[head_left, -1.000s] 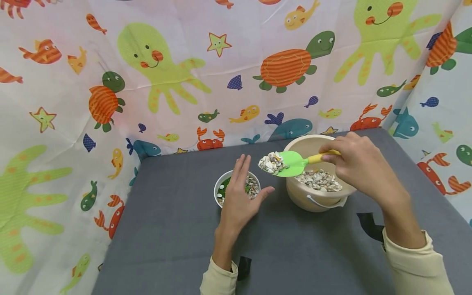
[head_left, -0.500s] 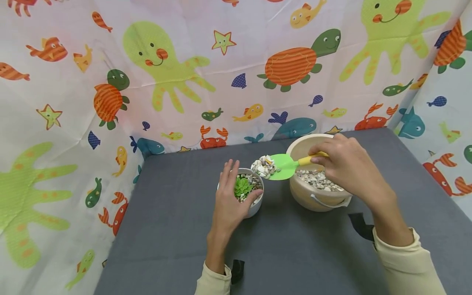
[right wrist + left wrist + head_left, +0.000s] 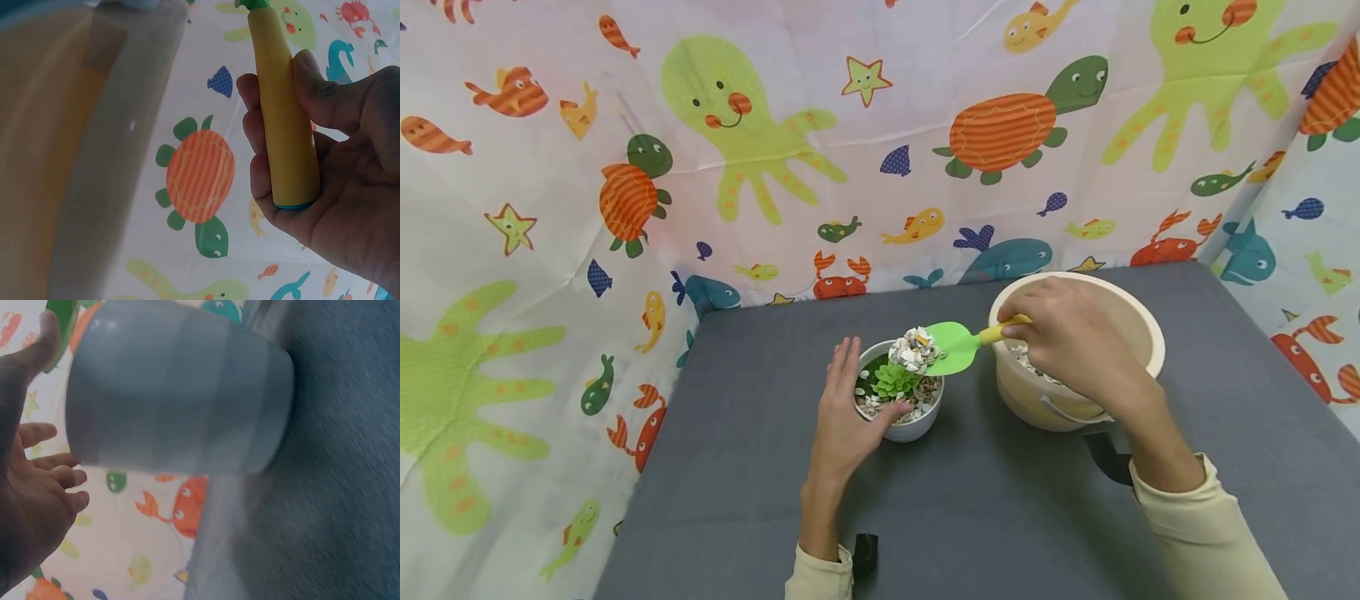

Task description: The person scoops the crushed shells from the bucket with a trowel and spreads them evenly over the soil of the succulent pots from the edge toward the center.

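My right hand (image 3: 1071,337) grips the yellow handle of a green toy trowel (image 3: 953,348), its fingers curled round the handle (image 3: 284,119) in the right wrist view. A heap of small pale shells (image 3: 914,350) lies on the blade, above the right rim of a white pot (image 3: 912,431). Inside the pot are a green succulent (image 3: 895,380), more shells and some green cover. My left hand (image 3: 844,417) stands at the pot's left and near side, fingers extended and thumb spread over the rim. The left wrist view shows the pot's side (image 3: 181,394); whether the fingers touch it, I cannot tell.
A beige bucket (image 3: 1030,400) with a handle stands right of the pot, holding more shells, partly hidden by my right hand. Dark grey cloth (image 3: 737,467) covers the table. A curtain (image 3: 820,75) printed with sea animals rises behind and at both sides.
The loaded trowel has moved left from near the bucket to over the pot. My left hand has shifted left, from above the pot to its side, uncovering the succulent.
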`<state>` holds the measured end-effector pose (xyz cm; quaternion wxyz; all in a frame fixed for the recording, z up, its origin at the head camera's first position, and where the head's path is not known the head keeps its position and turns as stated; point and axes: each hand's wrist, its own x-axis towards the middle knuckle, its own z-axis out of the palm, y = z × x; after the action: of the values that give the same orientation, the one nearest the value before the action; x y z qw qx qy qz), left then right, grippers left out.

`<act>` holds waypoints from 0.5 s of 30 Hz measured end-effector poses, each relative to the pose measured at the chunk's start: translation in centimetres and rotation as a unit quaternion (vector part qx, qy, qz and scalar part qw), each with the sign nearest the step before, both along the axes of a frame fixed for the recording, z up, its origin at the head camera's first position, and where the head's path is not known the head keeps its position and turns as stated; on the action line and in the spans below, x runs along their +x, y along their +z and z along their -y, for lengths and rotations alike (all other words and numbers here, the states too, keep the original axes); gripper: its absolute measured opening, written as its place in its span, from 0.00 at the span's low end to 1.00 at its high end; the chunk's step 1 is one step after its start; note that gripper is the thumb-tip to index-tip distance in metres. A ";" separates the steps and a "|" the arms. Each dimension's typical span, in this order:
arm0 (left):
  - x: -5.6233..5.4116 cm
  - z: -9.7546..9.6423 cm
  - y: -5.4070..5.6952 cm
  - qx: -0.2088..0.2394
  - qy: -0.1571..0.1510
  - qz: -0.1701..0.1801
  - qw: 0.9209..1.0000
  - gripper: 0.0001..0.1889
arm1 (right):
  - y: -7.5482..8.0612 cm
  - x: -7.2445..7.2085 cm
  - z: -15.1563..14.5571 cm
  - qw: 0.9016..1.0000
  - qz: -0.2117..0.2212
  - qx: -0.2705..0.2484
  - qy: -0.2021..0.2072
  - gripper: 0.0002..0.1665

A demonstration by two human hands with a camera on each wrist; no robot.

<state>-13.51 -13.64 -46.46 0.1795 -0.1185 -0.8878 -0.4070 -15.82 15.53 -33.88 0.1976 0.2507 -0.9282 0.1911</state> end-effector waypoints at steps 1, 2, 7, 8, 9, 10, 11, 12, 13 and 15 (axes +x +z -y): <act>0.0 0.2 -0.2 -0.004 0.000 0.006 1.000 0.59 | -0.1 -0.1 0.2 1.000 0.005 0.004 0.000 0.07; 0.0 0.5 -0.4 -0.006 -0.001 0.013 1.000 0.61 | -0.2 -0.1 0.4 1.000 0.013 0.007 0.002 0.07; -0.4 1.2 -1.1 0.010 -0.015 0.064 0.998 0.70 | -0.6 -0.3 1.7 0.998 0.054 0.013 0.010 0.06; -0.6 1.3 -1.2 0.020 -0.020 0.078 0.997 0.72 | -0.7 -0.3 1.9 0.998 0.063 0.013 0.010 0.06; -0.7 1.4 -1.4 0.033 -0.024 0.092 0.995 0.73 | -0.8 -0.3 2.2 0.997 0.069 0.014 0.009 0.06; -0.8 1.5 -1.5 0.048 -0.028 0.105 0.993 0.75 | -0.9 -0.3 2.6 0.997 0.074 0.017 0.009 0.06; -0.9 1.5 -1.7 0.063 -0.033 0.116 0.991 0.77 | -1.0 -0.3 2.9 0.997 0.076 0.020 0.009 0.06; -1.0 1.6 -1.8 0.077 -0.040 0.123 0.989 0.78 | -1.0 -0.3 3.2 0.997 0.078 0.024 0.010 0.06; -1.1 1.6 -1.9 0.089 -0.049 0.128 0.987 0.79 | -1.1 -0.3 3.5 0.997 0.077 0.028 0.011 0.07; -1.2 1.7 -2.1 0.105 -0.065 0.131 0.984 0.80 | -1.2 -0.4 4.2 0.997 0.073 0.035 0.011 0.07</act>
<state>-14.70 -15.38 -48.57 0.0461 -0.1023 -0.8460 -0.5212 -16.17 11.37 -35.08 0.1185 0.2535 -0.9434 0.1782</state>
